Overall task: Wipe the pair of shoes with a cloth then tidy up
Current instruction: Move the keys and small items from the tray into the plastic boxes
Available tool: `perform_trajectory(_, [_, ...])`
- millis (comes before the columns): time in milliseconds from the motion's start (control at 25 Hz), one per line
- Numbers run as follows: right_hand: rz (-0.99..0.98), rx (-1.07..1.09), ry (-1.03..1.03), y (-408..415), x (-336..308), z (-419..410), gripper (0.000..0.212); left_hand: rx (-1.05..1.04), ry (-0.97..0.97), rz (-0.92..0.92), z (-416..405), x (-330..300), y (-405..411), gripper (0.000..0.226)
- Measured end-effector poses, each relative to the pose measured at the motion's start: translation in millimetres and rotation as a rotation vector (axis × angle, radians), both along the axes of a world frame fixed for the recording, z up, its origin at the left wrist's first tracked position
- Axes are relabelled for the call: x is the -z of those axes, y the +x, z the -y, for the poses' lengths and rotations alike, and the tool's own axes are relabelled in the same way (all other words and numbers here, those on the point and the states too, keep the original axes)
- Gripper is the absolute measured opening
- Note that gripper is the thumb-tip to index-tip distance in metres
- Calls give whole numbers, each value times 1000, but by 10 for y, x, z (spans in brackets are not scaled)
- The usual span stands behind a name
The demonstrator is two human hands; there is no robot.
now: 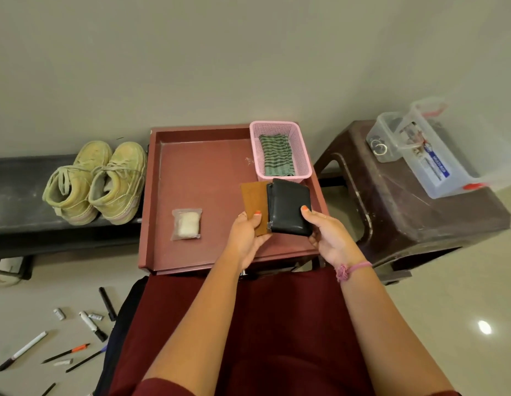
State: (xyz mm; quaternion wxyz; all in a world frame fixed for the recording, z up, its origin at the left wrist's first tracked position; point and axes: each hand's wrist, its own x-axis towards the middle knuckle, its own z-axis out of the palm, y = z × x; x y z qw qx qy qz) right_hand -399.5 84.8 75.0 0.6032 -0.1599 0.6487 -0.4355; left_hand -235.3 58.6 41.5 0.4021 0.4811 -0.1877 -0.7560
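**Both hands on wallets, shoes waiting to the side**

Your right hand (330, 238) grips a black wallet (290, 207), thumb pressed on its face and fingers curled beneath. Your left hand (247, 235) pinches a brown wallet (254, 202) by its near end, thumb on top. The two wallets touch edge to edge above the right side of the red tray (203, 178). Just beyond them a pink basket (303, 150) stands in the tray's far right corner with the green striped cloth (275, 155) folded inside. A small clear packet (187, 224) lies on the tray near your left hand. The pair of shoes (97, 182) stands side by side on a dark bench (17, 195), left of the tray, well apart from both hands.
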Motion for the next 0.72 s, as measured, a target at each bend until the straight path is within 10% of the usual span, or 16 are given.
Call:
perform_trajectory(320, [-26,33,-187,-486,-737,-204,17,133,-102,-166,-153,-718,-667,35])
perform_trajectory(600, [-610,116,-379,-985,-982,-342,17,158,-140,-151,-159,-1095,-1560,26])
perform_trajectory(720, [-407,95,-317,-1269,-1124,-407,19,140,-120,-154,-98,-1159,-1919,30])
